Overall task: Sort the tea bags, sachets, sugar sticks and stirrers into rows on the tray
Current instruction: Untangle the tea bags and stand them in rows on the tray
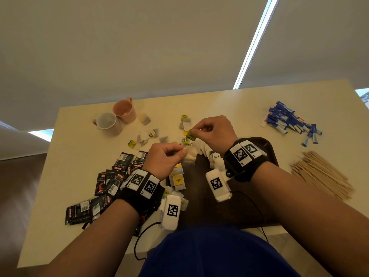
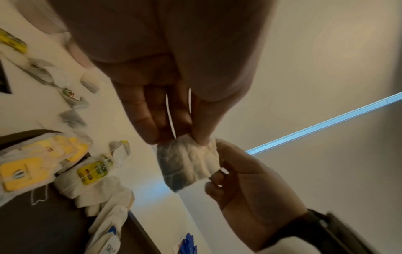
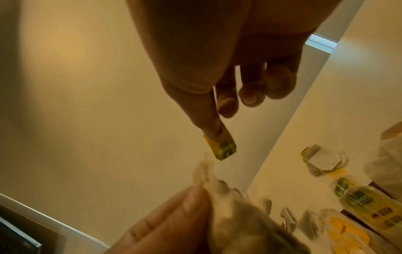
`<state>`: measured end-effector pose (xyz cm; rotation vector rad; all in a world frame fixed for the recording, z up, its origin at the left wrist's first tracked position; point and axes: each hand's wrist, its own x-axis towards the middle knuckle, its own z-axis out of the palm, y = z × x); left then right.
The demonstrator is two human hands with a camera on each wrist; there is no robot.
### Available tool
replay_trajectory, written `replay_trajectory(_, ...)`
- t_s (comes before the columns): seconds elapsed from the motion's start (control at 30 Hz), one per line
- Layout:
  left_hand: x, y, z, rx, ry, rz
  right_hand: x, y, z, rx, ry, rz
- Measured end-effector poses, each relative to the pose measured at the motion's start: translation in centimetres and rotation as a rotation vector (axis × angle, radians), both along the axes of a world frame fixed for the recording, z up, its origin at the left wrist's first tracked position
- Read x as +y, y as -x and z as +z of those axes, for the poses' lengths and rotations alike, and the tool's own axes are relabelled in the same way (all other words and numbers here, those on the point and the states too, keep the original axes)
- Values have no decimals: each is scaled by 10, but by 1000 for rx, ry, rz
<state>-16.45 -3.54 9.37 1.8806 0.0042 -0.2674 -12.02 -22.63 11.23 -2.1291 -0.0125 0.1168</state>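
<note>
My left hand (image 1: pixel 180 152) pinches the top corner of a white tea bag (image 1: pixel 190 157) and holds it above the far left corner of the dark tray (image 1: pixel 267 151). My right hand (image 1: pixel 195 131) pinches that bag's yellow-green tag (image 1: pixel 190 135), lifted up and away from the bag. In the left wrist view the thumb and fingers (image 2: pixel 152 127) clamp the crumpled tea bag (image 2: pixel 185 165). The right wrist view shows the tag (image 3: pixel 225 148) between thumb and forefinger. Several tea bags (image 1: pixel 178 181) lie on the tray's left side.
Black sachets (image 1: pixel 111 176) are heaped left of the tray. Blue sugar sticks (image 1: pixel 289 120) lie at the far right, and wooden stirrers (image 1: pixel 321 173) are piled right of the tray. Two mugs (image 1: pixel 117 116) stand at the far left. Loose tea bags (image 1: pixel 144 136) are scattered beyond the tray.
</note>
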Motion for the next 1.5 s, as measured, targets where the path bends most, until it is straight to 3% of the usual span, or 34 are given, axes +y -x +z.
replay_trajectory(0.2, 1, -2, -6, 57, -35, 97, 6, 19, 16, 120, -378, 6)
replay_trajectory(0.43, -1, -6, -8, 58, -13, 133, 12, 35, 13, 221, -557, -65)
replay_trajectory(0.6, -4, -7, -4, 108, 93, 164, 11, 47, 2, 250, -477, -97)
replay_trajectory(0.8, -8, -6, -1, 146, 144, 200, 7, 46, -8, 112, -131, -103)
replay_trajectory(1.07, -7, -5, -1, 168, 198, 146, 6, 47, 1, 243, -303, -107)
replay_trajectory(1.27, -8, -4, -4, 203, 242, 180, 4, 48, -4, 279, -175, -41)
replay_trajectory(1.5, -10, -4, -5, 296, 333, 214, 5, 48, 0, 386, -437, -62)
